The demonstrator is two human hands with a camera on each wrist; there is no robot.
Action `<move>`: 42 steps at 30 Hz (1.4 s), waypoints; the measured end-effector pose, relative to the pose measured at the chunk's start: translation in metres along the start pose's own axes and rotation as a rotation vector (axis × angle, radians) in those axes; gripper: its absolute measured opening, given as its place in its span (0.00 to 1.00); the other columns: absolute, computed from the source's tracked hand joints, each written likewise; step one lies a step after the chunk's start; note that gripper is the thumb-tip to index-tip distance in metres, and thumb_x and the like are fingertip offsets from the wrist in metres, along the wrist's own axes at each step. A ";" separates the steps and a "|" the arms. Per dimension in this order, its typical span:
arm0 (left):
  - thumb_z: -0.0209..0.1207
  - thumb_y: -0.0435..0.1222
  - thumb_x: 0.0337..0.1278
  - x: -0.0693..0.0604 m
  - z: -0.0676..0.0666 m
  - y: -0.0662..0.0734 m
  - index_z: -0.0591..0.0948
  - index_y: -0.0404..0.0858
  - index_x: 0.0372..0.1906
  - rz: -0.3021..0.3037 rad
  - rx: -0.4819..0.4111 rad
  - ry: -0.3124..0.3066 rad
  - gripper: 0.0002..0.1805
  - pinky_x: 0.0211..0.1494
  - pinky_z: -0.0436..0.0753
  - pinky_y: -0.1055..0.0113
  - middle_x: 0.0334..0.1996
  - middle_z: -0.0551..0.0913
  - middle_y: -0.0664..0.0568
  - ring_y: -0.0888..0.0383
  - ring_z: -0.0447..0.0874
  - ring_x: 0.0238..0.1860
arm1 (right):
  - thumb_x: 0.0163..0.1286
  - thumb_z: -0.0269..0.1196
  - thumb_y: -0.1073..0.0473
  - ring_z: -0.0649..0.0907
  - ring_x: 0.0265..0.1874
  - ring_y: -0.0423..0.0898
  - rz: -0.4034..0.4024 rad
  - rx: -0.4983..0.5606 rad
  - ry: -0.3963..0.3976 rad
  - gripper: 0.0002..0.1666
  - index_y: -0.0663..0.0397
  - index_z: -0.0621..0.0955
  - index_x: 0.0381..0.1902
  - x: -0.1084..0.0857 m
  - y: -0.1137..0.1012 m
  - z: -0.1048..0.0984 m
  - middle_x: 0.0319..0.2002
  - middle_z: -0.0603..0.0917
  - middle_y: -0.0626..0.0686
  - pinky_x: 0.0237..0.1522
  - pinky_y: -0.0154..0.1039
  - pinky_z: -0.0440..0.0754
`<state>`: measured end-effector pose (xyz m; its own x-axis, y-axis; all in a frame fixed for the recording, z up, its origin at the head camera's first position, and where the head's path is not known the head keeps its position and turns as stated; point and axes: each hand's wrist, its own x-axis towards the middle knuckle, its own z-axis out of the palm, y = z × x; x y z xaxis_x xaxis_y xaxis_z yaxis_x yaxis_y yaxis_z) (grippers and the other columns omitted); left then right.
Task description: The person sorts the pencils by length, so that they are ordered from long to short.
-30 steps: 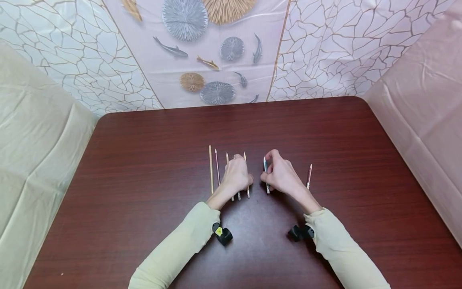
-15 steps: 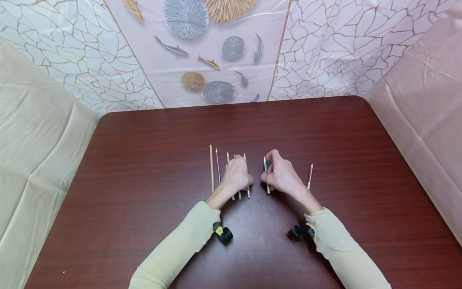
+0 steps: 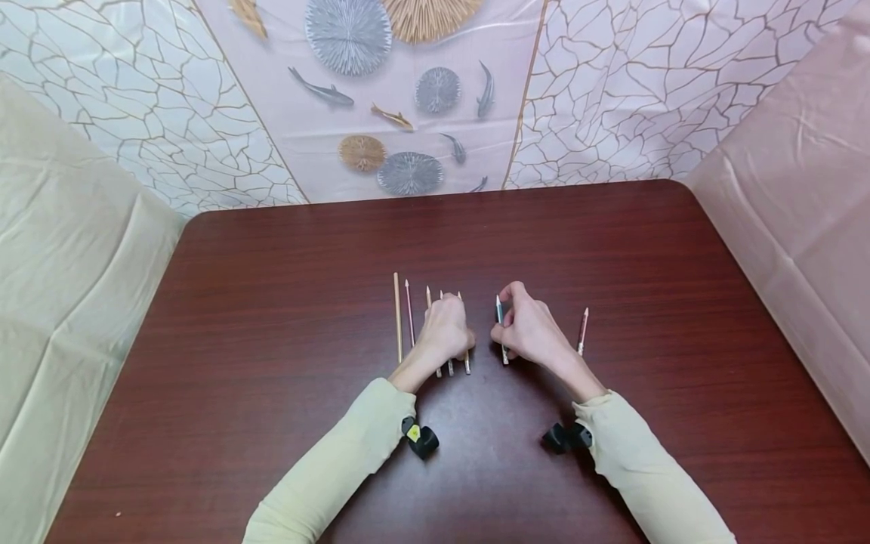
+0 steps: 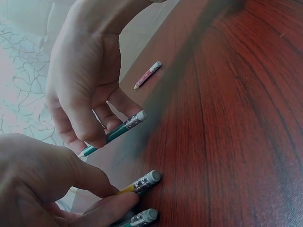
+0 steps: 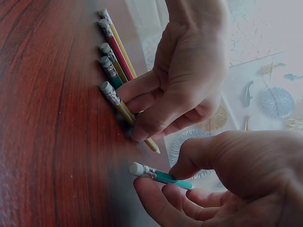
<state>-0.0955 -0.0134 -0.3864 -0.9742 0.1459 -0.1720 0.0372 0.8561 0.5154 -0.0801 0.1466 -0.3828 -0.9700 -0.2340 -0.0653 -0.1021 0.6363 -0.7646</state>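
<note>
My left hand (image 3: pixel 445 329) pinches a yellow pencil (image 5: pixel 124 111) between thumb and fingers, low over the table. Beside that pencil, partly under the same hand, lies a row: a dark green pencil (image 5: pixel 111 71), a brownish-yellow one (image 5: pixel 116 60), a red one (image 5: pixel 118 47) and a longer yellow one (image 3: pixel 398 317). Their white eraser ends point toward me. To the right, my right hand (image 3: pixel 533 332) pinches a teal pencil (image 5: pixel 164 178) between thumb and fingers, its sharpened tip away from me. A gap separates the two hands.
A short pink patterned pencil (image 4: pixel 147 75) lies by itself to the right of my right hand. All this is on a dark red-brown wooden table (image 3: pixel 272 302). Patterned cloth (image 3: pixel 435 121) hangs behind it, with plain pale cloth (image 3: pixel 68 302) at the sides.
The yellow pencil in my left hand has shifted very slightly left and toward me. My right hand and the teal pencil stay where they were.
</note>
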 end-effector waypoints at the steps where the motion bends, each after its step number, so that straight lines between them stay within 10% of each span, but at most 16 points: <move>1: 0.71 0.30 0.40 0.000 0.000 0.000 0.76 0.29 0.40 0.004 0.004 0.001 0.19 0.42 0.83 0.56 0.35 0.79 0.42 0.41 0.84 0.37 | 0.54 0.62 0.71 0.82 0.12 0.46 0.000 -0.001 0.000 0.27 0.64 0.67 0.52 0.000 0.000 0.000 0.26 0.80 0.56 0.16 0.39 0.80; 42: 0.69 0.27 0.41 0.000 0.002 0.002 0.74 0.28 0.43 0.008 0.048 -0.013 0.22 0.41 0.83 0.56 0.32 0.81 0.38 0.39 0.85 0.38 | 0.53 0.61 0.71 0.83 0.12 0.47 0.075 0.022 -0.039 0.20 0.68 0.72 0.46 0.005 0.000 0.012 0.25 0.82 0.56 0.16 0.39 0.81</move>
<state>-0.0946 -0.0107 -0.3872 -0.9710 0.1587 -0.1790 0.0556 0.8775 0.4763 -0.0819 0.1367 -0.3907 -0.9655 -0.2147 -0.1472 -0.0243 0.6373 -0.7703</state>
